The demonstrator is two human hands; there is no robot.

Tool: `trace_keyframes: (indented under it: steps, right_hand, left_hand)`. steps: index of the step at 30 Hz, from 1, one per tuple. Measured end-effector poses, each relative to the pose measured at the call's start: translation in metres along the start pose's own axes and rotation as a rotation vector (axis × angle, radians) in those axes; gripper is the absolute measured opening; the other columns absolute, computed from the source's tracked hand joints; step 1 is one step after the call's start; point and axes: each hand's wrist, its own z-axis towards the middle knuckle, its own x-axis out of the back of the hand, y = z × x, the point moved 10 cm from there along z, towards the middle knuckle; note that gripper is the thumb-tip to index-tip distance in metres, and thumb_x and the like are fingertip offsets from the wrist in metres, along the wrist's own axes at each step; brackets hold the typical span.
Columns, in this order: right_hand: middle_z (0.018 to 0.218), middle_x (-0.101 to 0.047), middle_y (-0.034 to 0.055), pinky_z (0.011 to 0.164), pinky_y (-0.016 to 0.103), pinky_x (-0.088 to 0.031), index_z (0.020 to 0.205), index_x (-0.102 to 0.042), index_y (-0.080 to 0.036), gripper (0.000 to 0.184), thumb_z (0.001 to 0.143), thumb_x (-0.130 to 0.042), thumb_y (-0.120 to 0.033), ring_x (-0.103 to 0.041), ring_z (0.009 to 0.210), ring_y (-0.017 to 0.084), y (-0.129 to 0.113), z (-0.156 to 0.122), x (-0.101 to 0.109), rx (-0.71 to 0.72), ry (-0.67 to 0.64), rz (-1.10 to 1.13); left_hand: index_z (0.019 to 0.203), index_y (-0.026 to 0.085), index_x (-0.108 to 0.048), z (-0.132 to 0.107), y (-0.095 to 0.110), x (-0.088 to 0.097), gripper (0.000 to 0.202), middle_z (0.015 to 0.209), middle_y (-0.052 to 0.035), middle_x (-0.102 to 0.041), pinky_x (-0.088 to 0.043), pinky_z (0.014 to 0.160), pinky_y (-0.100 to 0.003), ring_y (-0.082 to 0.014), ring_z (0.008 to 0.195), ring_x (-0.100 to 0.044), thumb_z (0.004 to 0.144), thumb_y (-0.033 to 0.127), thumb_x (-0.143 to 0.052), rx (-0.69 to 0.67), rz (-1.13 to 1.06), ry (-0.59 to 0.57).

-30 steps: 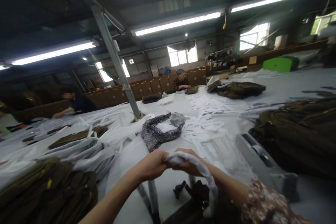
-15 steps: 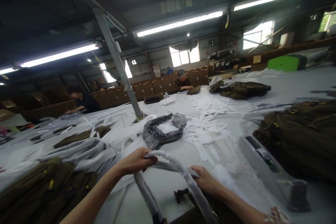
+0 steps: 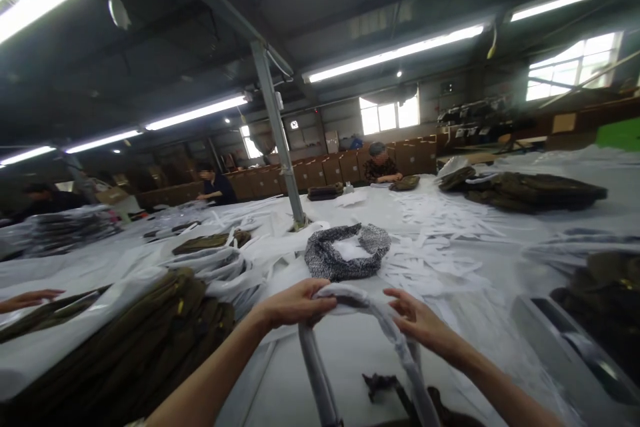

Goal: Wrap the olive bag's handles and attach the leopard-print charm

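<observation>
My left hand is closed around the top of a bag handle that is covered in pale, crinkled wrapping. The handle stands up in a loop. My right hand is just beside the loop's right side, fingers apart, with nothing visible in its grasp; whether a fingertip touches the wrapping I cannot tell. Below the handle, part of a dark bag shows at the bottom edge, with a short dark strap sticking up. Most of the bag is out of the picture.
A speckled grey cloth ring lies ahead, with white paper strips to its right. Olive bags are stacked at left, near another person's hand. A grey tape dispenser stands at right. Behind rises a metal post.
My right hand has loosened its pinch on the wrapped handle, and its fingers are now spread. My left hand keeps hold. The view has turned left, bringing another person's hand into sight.
</observation>
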Motion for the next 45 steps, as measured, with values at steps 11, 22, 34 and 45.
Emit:
trace_keyframes:
  steps: [11, 22, 34, 45]
  right_hand:
    - [0.056, -0.043, -0.0052, 0.046, 0.019, -0.025, 0.068, -0.06, -0.013, 0.019, 0.076, -0.059, -0.03, -0.033, 0.052, 0.007, -0.098, 0.009, -0.049, 0.224, -0.267, -0.112]
    - [0.08, -0.059, 0.0013, 0.066, 0.026, -0.04, 0.12, -0.05, -0.018, 0.045, 0.086, -0.041, -0.047, -0.054, 0.076, 0.016, -0.093, 0.005, -0.012, 0.035, -0.196, 0.039]
    - [0.076, -0.062, -0.0001, 0.063, 0.021, -0.04, 0.093, -0.065, -0.016, 0.026, 0.083, -0.052, -0.037, -0.053, 0.069, 0.013, -0.132, -0.006, -0.044, 0.342, -0.203, -0.425]
    - [0.08, -0.062, -0.0002, 0.064, 0.02, -0.04, 0.103, -0.062, -0.018, 0.032, 0.081, -0.056, -0.04, -0.053, 0.069, 0.012, -0.115, -0.006, -0.022, 0.379, -0.239, -0.482]
  left_hand:
    - [0.096, 0.016, -0.056, 0.002, 0.006, -0.033, 0.034, 0.079, -0.0026, -0.06, -0.044, 0.068, -0.025, -0.0134, 0.072, -0.056, 0.072, 0.039, -0.064, -0.088, -0.123, -0.026]
    - [0.065, 0.013, -0.057, -0.005, -0.015, -0.022, 0.031, 0.05, 0.0024, -0.051, -0.043, 0.049, -0.024, -0.011, 0.047, -0.049, 0.072, 0.043, -0.06, 0.023, -0.141, 0.114]
    - [0.092, 0.013, -0.058, -0.001, 0.033, -0.031, 0.051, 0.056, -0.0005, -0.058, -0.035, 0.038, -0.018, -0.0084, 0.041, -0.047, 0.078, 0.061, -0.045, 0.053, -0.224, -0.056]
    - [0.075, 0.014, -0.058, 0.004, 0.013, -0.038, 0.048, 0.041, 0.0064, -0.044, -0.021, 0.034, -0.016, -0.0035, 0.032, -0.029, 0.072, 0.061, -0.053, 0.193, -0.322, -0.036]
